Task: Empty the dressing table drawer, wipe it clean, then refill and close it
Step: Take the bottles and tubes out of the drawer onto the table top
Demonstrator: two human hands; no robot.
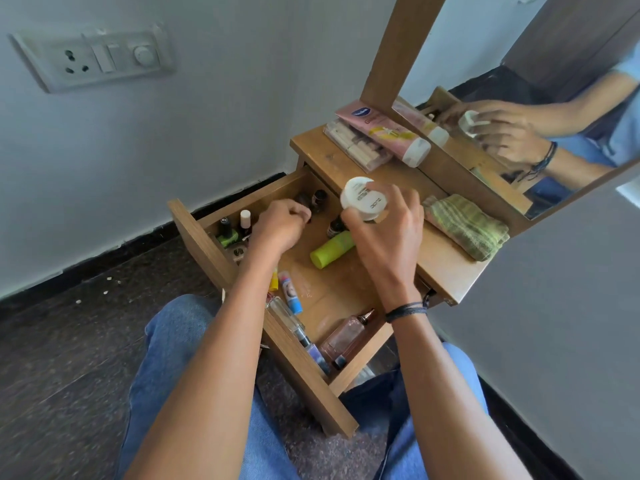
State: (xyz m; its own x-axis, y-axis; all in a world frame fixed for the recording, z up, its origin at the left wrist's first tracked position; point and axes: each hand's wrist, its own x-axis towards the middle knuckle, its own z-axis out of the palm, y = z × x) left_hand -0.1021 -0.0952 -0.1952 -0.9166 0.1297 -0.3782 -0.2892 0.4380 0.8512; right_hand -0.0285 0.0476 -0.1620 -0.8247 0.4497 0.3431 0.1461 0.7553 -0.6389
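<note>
- Drawer (294, 358) pulled fully out of the table (446, 258), still stocked.
- Right hand (384, 237) grips a white jar (362, 200) by its sides, fingers curled round it, over the drawer's back edge where it meets the tabletop. Dark print on the jar is upside down and unreadable.
- Left hand (280, 223) is inside the drawer, fingers curled, tips at the dark bottles (317, 199) by the far back corner. Can't tell if it's pinching one.
- Far front corner: nail polishes (228, 233), one green, one white-capped.
- Mid-drawer: green tube (332, 249) lying flat, partly under the right hand. Small dark bottle (336, 226) just beside it.
- Along the front panel: yellow stick (274, 282), blue-ended balm stick (290, 292) with a face print, clear glass bottle (287, 317).
- Near corner: pinkish bottle (346, 336) lying down.
- Tabletop, far end: pink tube (384, 133) with a blue oval logo, text too blurred to read, resting on a clear box (353, 147) and against the mirror (519, 98).
- Tabletop, near end: folded green striped cloth (467, 226).
- Black cords (405, 310) on the right wrist.
- Switch plate (93, 60) on the wall.
</note>
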